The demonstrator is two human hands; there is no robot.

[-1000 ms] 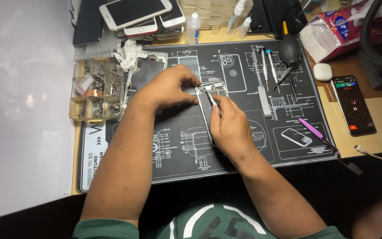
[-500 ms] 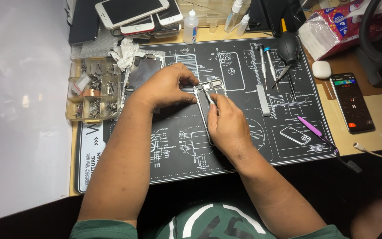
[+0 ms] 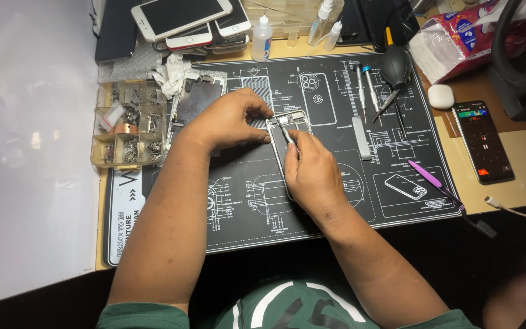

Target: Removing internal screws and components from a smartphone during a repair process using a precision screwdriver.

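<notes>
left hand [image 3: 229,119] pinched the opened phone frame [image 3: 280,149] at its top edge, right hand [image 3: 313,170] gripped tweezers [image 3: 288,135] inside the frame — best kept low, frame pressed flat

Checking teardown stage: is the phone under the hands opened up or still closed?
Opened. The phone frame shows bare internals with no screen on it; the left hand steadies it, the right hand works inside.

2 hands [image 3: 275,143] on opened phone [image 3: 282,131] — black mat [image 3: 360,201]

Bare forearms; short green sleeves; green shirt, white marking.
</notes>
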